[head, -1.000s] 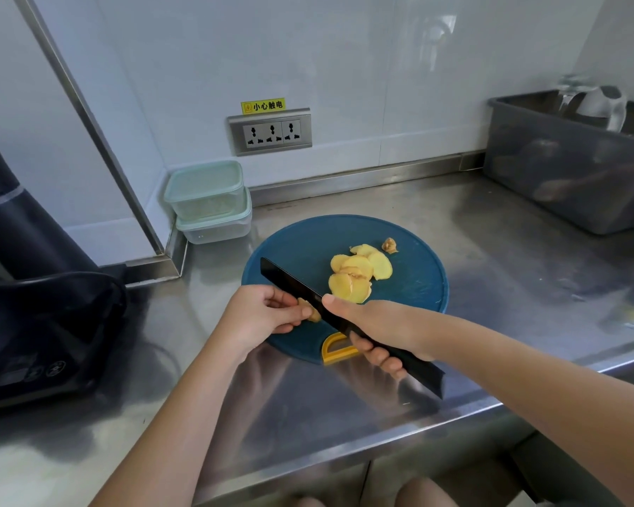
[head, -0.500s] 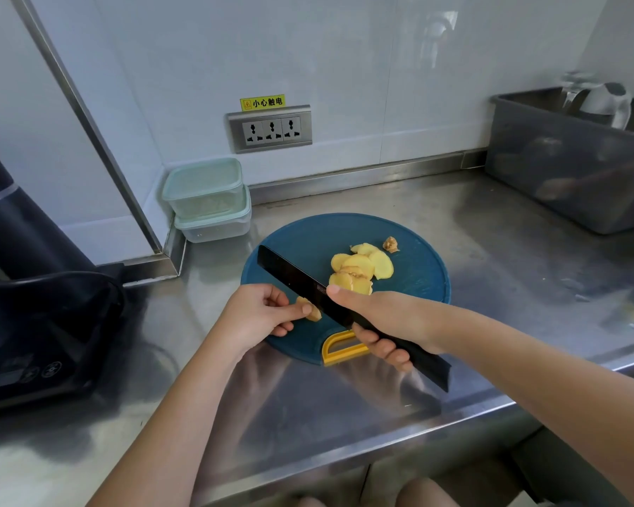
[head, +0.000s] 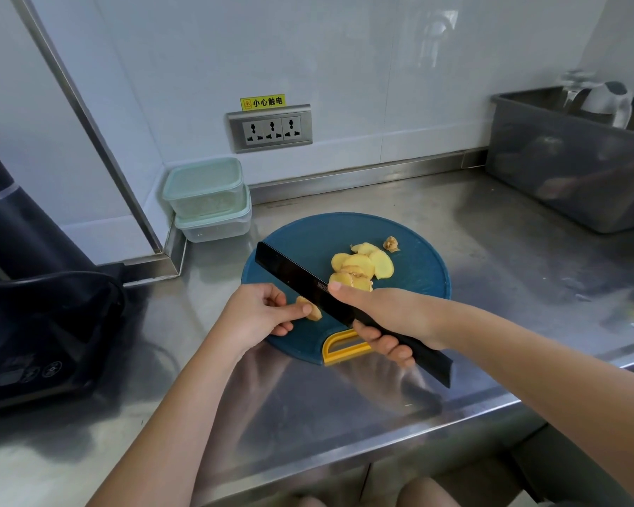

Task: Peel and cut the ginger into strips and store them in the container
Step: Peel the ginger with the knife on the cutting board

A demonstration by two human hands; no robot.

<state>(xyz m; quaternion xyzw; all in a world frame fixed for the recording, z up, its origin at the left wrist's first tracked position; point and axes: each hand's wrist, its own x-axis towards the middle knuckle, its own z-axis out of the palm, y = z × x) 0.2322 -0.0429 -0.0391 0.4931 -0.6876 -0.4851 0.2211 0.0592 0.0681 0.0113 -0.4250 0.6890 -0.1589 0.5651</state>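
Note:
A round blue cutting board [head: 414, 272] with a yellow handle lies on the steel counter. Several yellow ginger slices [head: 359, 267] are piled near its middle, and a small brown scrap [head: 391, 244] lies just behind them. My left hand [head: 257, 316] pinches a small ginger piece [head: 310, 309] at the board's near left. My right hand [head: 388, 320] grips a black knife [head: 293, 272], its blade lying diagonally just right of that piece. Two stacked pale green lidded containers [head: 207, 197] stand in the back corner.
A dark appliance [head: 33, 294] fills the counter's left side. A grey bin [head: 571, 170] with a white kettle in it stands at the back right. A wall socket [head: 271, 128] sits above the board. The counter's front edge runs close below my arms.
The knife and my right hand have shifted slightly up and away from the counter's edge. My left hand keeps its pinch on the ginger piece.

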